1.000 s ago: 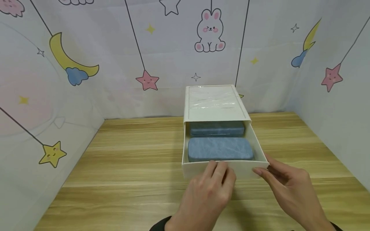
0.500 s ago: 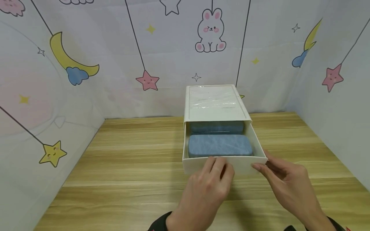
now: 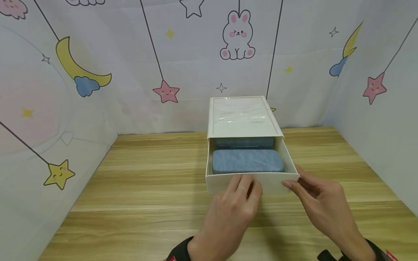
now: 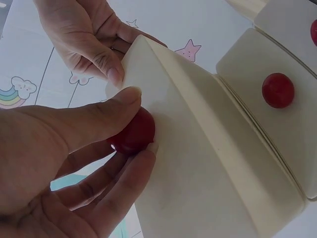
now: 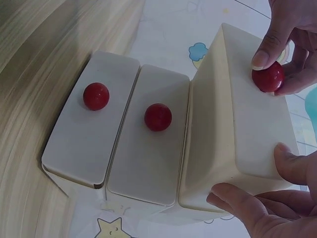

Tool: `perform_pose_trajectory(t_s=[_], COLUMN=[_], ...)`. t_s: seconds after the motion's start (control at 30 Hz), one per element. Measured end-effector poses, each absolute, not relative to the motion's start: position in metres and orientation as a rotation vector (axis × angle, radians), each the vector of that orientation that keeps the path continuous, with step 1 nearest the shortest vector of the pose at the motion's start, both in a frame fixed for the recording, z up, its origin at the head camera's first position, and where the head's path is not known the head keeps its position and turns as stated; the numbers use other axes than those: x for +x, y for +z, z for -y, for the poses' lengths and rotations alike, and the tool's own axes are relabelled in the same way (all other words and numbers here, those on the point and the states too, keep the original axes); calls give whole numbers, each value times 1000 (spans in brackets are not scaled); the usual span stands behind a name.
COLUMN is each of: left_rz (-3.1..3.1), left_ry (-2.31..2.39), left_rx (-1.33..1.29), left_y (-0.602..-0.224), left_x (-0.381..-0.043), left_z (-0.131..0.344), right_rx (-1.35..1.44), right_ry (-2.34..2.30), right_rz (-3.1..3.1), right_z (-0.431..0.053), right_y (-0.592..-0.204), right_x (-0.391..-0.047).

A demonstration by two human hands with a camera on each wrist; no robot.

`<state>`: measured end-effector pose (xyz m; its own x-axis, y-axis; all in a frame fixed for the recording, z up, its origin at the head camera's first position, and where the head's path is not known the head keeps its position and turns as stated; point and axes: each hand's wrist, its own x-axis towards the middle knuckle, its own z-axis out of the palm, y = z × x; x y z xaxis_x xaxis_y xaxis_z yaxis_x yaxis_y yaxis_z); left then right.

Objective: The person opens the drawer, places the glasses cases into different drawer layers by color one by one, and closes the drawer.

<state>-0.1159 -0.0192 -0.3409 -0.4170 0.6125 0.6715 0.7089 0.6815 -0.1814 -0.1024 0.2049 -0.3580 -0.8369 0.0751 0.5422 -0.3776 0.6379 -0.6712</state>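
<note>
A white drawer stands partly out of the top of a small white cabinet. My left hand pinches the round red knob on its front between thumb and fingers. At the drawer's right front corner, my right hand holds on, thumb against the front face and fingers along the side. Inside lie two blue marbled cases with rounded edges: the front case shows fully, and the rear case is partly hidden under the cabinet top.
Below, two closed drawers carry red knobs, the middle knob and the bottom knob. The cabinet rests on a wood-grain table. White sheets with cartoon prints enclose the back and sides.
The drawer has slid gradually back into the cabinet, both hands moving forward with it. More of the rear blue case has gone under the cabinet top.
</note>
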Motion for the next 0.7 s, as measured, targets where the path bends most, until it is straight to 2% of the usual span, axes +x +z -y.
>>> perform_pose_trajectory(t_s=[0.7], left_rz=[2178], left_ry=[-178], left_rx=[-980], left_y=[-344], left_x=[-126], left_z=[17], right_rx=[263], right_ry=[1090], right_rz=[2306], right_z=[-206], right_y=[-359], right_x=[-118])
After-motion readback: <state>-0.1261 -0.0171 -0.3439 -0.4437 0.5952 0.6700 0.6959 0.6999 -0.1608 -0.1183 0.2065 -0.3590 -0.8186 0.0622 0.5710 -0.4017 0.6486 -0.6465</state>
